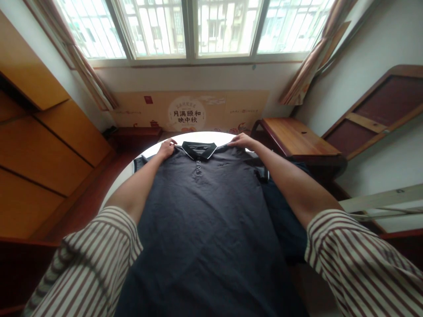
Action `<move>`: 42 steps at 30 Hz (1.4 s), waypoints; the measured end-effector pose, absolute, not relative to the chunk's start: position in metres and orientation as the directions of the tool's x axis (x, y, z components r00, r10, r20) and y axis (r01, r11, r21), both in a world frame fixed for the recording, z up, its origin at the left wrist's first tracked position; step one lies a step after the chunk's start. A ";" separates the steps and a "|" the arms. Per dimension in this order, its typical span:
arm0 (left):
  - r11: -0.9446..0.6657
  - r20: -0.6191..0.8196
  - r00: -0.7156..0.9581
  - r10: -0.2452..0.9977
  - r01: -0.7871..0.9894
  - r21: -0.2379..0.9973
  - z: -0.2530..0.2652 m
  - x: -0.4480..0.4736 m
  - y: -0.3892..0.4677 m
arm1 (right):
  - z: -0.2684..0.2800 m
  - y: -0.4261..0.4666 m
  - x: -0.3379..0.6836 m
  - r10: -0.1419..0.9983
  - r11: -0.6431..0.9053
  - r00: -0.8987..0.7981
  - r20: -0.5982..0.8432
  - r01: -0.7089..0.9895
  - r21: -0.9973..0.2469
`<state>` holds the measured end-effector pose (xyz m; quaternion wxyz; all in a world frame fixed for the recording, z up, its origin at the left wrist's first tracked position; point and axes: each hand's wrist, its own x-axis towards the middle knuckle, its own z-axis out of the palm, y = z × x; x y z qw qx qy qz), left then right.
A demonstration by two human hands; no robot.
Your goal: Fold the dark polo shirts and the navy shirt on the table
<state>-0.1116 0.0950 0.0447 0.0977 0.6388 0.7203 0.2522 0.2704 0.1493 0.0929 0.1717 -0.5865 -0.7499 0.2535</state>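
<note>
A dark polo shirt (211,211) lies spread front side up over a white round table (194,136). Its collar, black with a white edge, faces the window, and a row of buttons runs below it. My left hand (168,148) pinches the shirt's shoulder left of the collar. On the other side, my right hand (243,141) grips the opposite shoulder between thumb and fingers. The shirt's lower part extends toward me, past the bottom of the view. Dark blue cloth (287,207) lies partly under the shirt at the right.
Orange-brown cabinets (62,145) stand at the left. A wooden desk (297,136) is at the right, near a wood-framed panel (380,105) leaning against the wall. Beyond the table, a printed beige board (211,110) rests below the barred window (224,31) with curtains (304,79).
</note>
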 end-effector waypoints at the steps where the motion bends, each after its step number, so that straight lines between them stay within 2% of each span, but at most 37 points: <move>1: 0.055 0.206 -0.182 0.962 0.862 0.503 0.045 -0.114 0.095 | 0.092 0.152 0.272 0.969 0.172 -0.243 -0.033 0.767 -0.619; 3: 0.047 0.252 -0.207 0.945 0.851 0.523 0.045 -0.117 0.096 | 0.089 0.156 0.273 0.974 0.169 -0.228 -0.012 0.754 -0.635; 5: 0.044 0.280 -0.222 0.934 0.849 0.527 0.044 -0.118 0.099 | 0.086 0.159 0.272 0.977 0.200 -0.207 0.054 0.791 -0.578; 9: 0.082 0.295 -0.258 0.920 0.863 0.498 0.045 -0.110 0.107 | 0.084 0.156 0.267 0.979 0.199 -0.174 0.104 0.929 -0.312; 12: 0.103 0.278 -0.227 0.933 0.911 0.399 0.048 -0.093 0.105 | 0.087 0.139 0.257 0.980 0.171 -0.151 0.126 0.972 -0.159; 15: -0.007 0.307 -0.076 0.949 0.965 0.262 0.045 -0.069 0.084 | 0.090 0.106 0.237 0.939 0.323 -0.316 0.137 0.946 -0.031; 18: -0.134 0.249 0.083 0.965 0.972 0.193 0.035 -0.053 0.050 | 0.082 0.058 0.213 0.844 0.534 -0.535 0.032 0.845 0.037; 22: -0.072 0.032 0.068 0.997 0.980 0.184 0.023 -0.059 0.020 | 0.058 -0.021 0.190 0.825 0.555 -0.551 -0.128 0.832 -0.007; 26: -0.005 -0.046 0.013 0.999 0.985 0.173 0.029 -0.074 0.023 | 0.043 -0.105 0.193 0.766 0.619 -0.633 -0.117 0.774 -0.134; 30: 0.004 -0.020 0.000 1.000 0.980 0.198 0.033 -0.070 0.016 | 0.046 -0.190 0.225 0.646 0.704 -0.752 -0.134 0.654 -0.277; 33: 0.005 0.068 -0.021 0.997 0.974 0.227 0.031 -0.071 -0.012 | 0.049 -0.248 0.255 0.570 0.740 -0.814 -0.111 0.567 -0.361; 35: 0.099 0.162 -0.143 0.976 0.962 0.254 0.033 -0.084 -0.035 | 0.046 -0.278 0.270 0.567 0.733 -0.819 -0.091 0.552 -0.397; 37: 0.268 0.223 -0.338 0.914 0.918 0.292 0.038 -0.106 -0.054 | 0.043 -0.297 0.278 0.572 0.721 -0.816 -0.083 0.549 -0.422; 39: 0.416 0.214 -0.494 0.843 0.851 0.321 0.046 -0.130 -0.067 | 0.043 -0.309 0.276 0.542 0.730 -0.837 -0.079 0.515 -0.449; 42: 0.482 0.179 -0.558 0.810 0.808 0.338 0.059 -0.156 -0.075 | 0.049 -0.316 0.258 0.426 0.764 -0.902 -0.068 0.399 -0.507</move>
